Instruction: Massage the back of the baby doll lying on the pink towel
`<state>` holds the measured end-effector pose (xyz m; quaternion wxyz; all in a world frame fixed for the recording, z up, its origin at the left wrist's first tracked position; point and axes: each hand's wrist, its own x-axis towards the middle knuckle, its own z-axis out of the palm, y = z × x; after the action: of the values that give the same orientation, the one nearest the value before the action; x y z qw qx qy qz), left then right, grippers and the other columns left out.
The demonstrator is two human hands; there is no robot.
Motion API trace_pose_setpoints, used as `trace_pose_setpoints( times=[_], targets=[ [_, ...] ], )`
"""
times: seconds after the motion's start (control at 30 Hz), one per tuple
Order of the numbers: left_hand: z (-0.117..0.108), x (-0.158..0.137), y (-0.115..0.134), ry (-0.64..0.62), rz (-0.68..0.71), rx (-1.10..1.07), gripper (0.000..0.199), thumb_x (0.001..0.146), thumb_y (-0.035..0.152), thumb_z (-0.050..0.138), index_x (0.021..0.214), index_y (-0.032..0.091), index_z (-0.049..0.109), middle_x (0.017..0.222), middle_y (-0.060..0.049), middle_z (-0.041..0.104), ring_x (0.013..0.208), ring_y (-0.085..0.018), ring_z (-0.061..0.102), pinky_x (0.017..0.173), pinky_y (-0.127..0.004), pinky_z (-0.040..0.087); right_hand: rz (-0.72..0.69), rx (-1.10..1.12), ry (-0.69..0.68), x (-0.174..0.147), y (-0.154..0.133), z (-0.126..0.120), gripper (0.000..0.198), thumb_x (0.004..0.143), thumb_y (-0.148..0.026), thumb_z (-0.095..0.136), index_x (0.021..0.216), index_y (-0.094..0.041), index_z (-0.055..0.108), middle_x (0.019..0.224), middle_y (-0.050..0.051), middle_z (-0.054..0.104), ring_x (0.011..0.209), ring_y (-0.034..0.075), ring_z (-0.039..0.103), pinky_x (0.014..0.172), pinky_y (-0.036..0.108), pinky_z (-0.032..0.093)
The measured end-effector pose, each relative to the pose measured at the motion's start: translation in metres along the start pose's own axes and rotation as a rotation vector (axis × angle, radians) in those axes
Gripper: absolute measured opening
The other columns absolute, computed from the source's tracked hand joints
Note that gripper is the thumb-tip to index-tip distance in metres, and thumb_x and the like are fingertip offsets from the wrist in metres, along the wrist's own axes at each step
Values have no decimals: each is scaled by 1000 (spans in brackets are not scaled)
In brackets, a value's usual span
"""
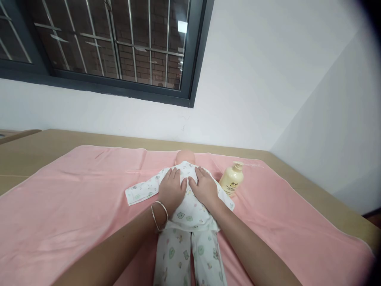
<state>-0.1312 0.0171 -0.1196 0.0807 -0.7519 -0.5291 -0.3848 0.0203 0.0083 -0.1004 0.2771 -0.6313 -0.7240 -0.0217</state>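
Note:
A baby doll (186, 157) lies on a pink cloth, its bald head away from me and no face showing. It wears a white printed top (190, 216) and matching trousers (174, 254). On the left of the doll's upper body, my left hand (173, 190) rests flat with its fingers stretched out and a bangle on the wrist. My right hand (204, 186) lies flat on the other side of the top, fingers extended, its thumb near my left thumb. Both sleeves spread out to the sides. Neither hand grips anything.
Right of the doll a pale yellow pump bottle (233, 178) stands close to the sleeve. The pink cloth (74, 210) covers most of a wooden surface (312, 192). Behind it rises a white wall (238, 79) with a dark-framed, barred window (119, 43).

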Motion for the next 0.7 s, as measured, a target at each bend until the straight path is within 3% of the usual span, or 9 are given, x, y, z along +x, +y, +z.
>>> trace_pose_setpoints(
  times=[0.1, 0.17, 0.7],
  targets=[
    [4, 3, -3, -78, -46, -54, 50, 94, 36, 41, 135, 9, 47, 142, -18, 50, 137, -33, 41, 113, -53, 36, -24, 46, -77, 5, 5, 2, 59, 97, -44, 37, 145, -10, 40, 151, 15, 35, 143, 27, 26, 118, 47, 15],
    [6, 4, -5, -121, -68, -82, 53, 94, 36, 40, 139, 7, 43, 146, -19, 45, 139, -33, 37, 115, -54, 32, -21, 65, -105, 7, 7, 4, 60, 98, -44, 36, 147, -9, 36, 154, 15, 30, 145, 26, 21, 118, 48, 12],
    [9, 3, -12, -136, -36, -111, 55, 96, 43, 35, 142, 12, 40, 148, -17, 43, 141, -31, 33, 115, -54, 29, -69, 47, -101, 7, 11, 6, 60, 99, -45, 32, 147, -9, 36, 153, 16, 33, 144, 27, 23, 118, 48, 13]
  ],
)
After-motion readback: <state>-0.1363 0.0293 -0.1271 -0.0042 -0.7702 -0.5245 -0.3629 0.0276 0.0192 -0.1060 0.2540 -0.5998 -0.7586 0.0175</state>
